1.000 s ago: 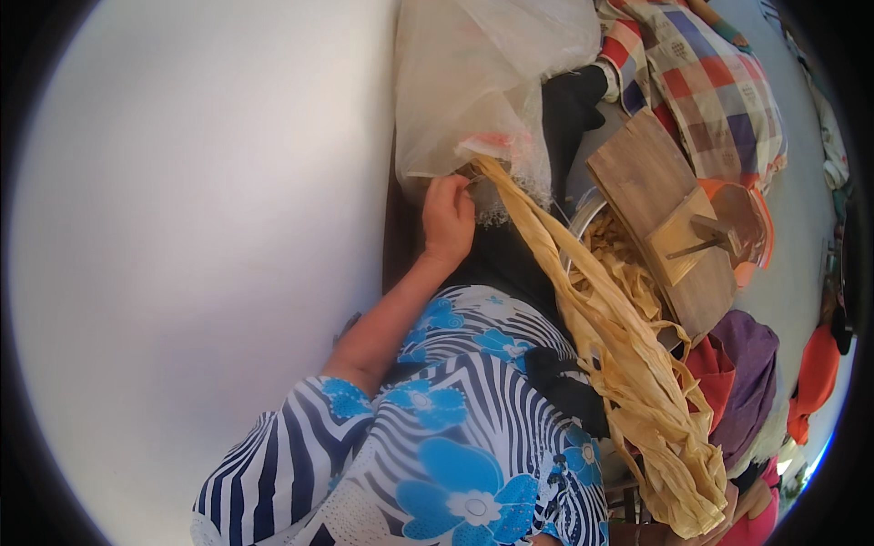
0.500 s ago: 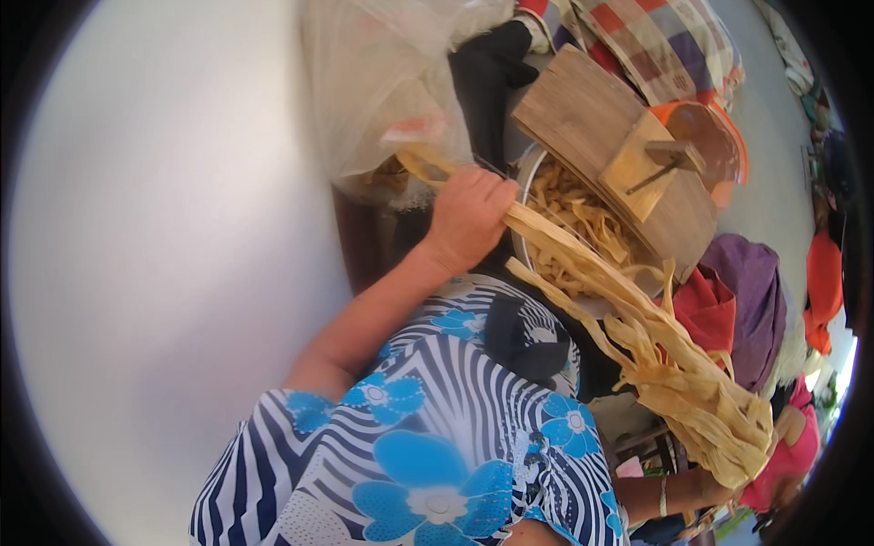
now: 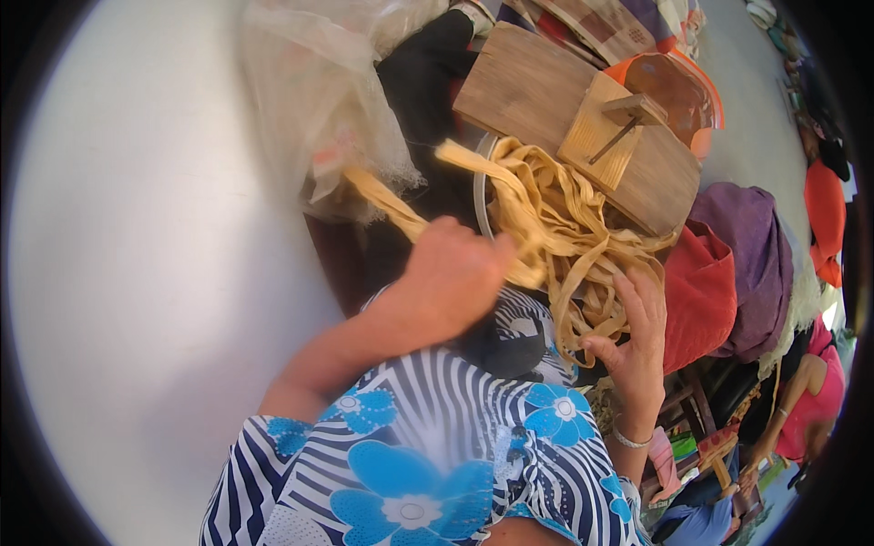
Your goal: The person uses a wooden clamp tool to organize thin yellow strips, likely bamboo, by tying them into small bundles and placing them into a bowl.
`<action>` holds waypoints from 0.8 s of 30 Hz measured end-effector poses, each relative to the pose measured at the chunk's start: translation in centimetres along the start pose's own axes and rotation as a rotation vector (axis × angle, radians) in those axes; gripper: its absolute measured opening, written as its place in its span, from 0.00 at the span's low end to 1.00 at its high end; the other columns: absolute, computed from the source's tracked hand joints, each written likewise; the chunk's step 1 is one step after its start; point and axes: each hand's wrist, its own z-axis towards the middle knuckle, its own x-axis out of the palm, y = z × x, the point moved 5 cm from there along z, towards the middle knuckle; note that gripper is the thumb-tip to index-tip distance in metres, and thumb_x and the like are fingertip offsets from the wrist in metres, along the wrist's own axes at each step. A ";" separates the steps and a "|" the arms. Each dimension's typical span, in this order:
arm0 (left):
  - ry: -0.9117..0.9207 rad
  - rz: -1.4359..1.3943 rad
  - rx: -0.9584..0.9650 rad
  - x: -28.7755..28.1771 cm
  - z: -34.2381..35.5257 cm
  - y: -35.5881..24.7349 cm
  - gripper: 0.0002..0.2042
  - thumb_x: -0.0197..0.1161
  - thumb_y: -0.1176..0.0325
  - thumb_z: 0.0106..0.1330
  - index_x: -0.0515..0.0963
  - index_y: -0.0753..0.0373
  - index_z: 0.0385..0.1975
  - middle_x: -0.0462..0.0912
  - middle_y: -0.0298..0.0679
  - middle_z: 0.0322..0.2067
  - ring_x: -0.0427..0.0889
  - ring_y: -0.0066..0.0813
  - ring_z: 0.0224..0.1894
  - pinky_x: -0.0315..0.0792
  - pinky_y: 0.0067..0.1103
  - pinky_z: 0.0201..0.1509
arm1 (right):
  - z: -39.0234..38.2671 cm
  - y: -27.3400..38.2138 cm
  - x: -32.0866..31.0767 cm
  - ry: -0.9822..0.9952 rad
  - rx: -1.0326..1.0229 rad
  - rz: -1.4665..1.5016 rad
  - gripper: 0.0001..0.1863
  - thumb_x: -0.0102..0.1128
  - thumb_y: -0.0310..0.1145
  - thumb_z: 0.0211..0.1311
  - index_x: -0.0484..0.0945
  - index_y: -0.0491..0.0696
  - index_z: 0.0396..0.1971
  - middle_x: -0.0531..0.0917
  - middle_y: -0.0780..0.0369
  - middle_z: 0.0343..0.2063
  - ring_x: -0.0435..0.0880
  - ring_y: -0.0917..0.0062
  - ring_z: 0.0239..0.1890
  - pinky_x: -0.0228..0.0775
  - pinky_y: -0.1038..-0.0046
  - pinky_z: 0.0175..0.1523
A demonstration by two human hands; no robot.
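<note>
My left hand (image 3: 455,278) is closed and a little blurred, gripping a long, flat tan fibre strip (image 3: 387,202). One end of that strip runs up into a translucent plastic bag (image 3: 319,100). Just right of it, a heap of loose tan strips (image 3: 537,205) lies over a round basin, whose pale rim (image 3: 481,187) shows at the left. My right hand (image 3: 637,332) rests against the heap's lower right side, thumb and fingers apart, strips hanging beside the thumb. A wooden board (image 3: 519,86) with a lighter block and a metal rod covers the basin's far side.
Behind the board stands an orange-rimmed bucket (image 3: 715,100). Red cloth (image 3: 701,291) and purple cloth (image 3: 742,255) lie to the right, checked fabric (image 3: 583,27) at the top. At the far right sits another person in pink (image 3: 810,400).
The long bundle stretched to the right has come down into a heap over the basin. My right hand has come in from the far lower right to the basin; my left hand is lower.
</note>
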 end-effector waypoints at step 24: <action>0.140 -1.252 0.155 0.0 6.0 -8.7 0.08 0.59 0.72 0.59 0.74 0.66 0.36 0.81 0.47 0.27 0.81 0.48 0.33 0.72 0.33 0.37 | -7.4 -6.1 4.5 -0.291 0.462 0.795 0.22 0.63 0.30 0.62 0.72 0.40 0.54 0.77 0.58 0.52 0.76 0.75 0.52 0.69 0.71 0.56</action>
